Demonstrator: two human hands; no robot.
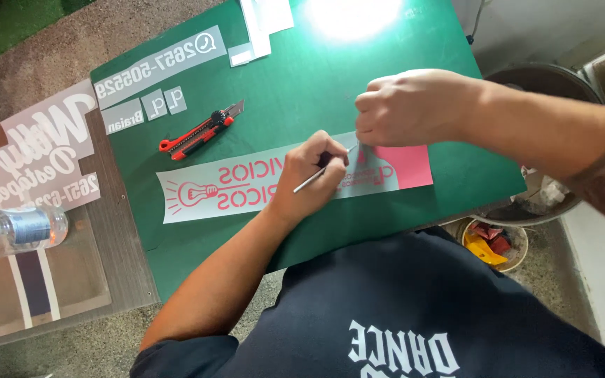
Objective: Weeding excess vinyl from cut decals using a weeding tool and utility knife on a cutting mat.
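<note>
head view: left hand grips thin metal pick; right hand pinches glossy pink vinyl strip.

green board, pink-lettered grey strip, red-black knife

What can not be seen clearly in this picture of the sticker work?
- Head view: tip of the thin metal tool is hidden under the right hand.
- Middle of the pink vinyl strip is covered by the left hand.
- Far end of the green board is washed out by lamp glare.
</note>
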